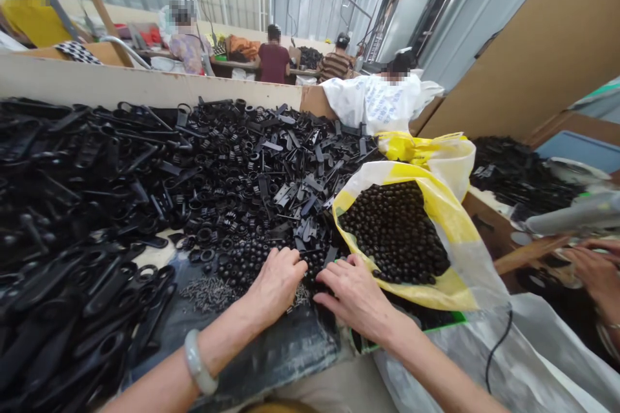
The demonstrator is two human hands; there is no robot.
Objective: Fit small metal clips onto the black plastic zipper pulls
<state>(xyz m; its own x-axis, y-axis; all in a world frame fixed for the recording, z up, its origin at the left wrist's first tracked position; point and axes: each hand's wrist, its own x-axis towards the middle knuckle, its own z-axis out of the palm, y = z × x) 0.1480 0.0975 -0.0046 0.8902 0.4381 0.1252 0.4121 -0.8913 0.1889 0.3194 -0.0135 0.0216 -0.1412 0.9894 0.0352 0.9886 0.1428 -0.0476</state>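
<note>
My left hand [278,284] lies palm down at the near edge of a heap of small black plastic parts [271,174], its fingers curled over round black beads [242,264]. A pale bangle [195,361] circles that wrist. My right hand [353,290] rests beside it with fingers spread over the beads, next to the rim of a yellow-and-white plastic bag [394,232] full of black beads. A small heap of grey screws [208,293] lies to the left of my left hand. Whether my left hand holds anything is hidden.
Long black plastic pieces [72,290] fill the left of the table. A co-worker's hand [598,274] works at the right beside another black heap [520,174]. A white sack [375,103] and a cardboard partition [145,80] stand beyond; several people sit further back.
</note>
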